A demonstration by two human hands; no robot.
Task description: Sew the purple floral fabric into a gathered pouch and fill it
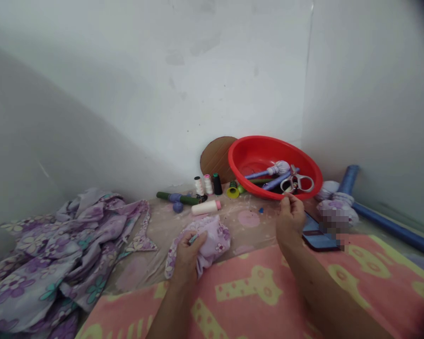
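My left hand (189, 252) grips a gathered piece of purple floral fabric (215, 240), thumb pressed on top. The fabric is bunched, with flowers showing along its outer side. My right hand (290, 217) is raised to the right, apart from the fabric, its thumb and fingertips pinched together in front of the red basin's near rim. Whatever the pinch holds, if anything, is too small to make out. Scissors (297, 182) with pale handles lie in the red basin (238, 165), just beyond my right hand.
Thread spools (207, 184) stand by the wall, and a white thread cone (204, 208) lies before them. A green stick (173, 197) lies nearby. Floral cloth (56, 263) is heaped at left. A phone (318, 238) and blue rods (392, 226) lie right. Pink cloth (243, 306) covers the front.
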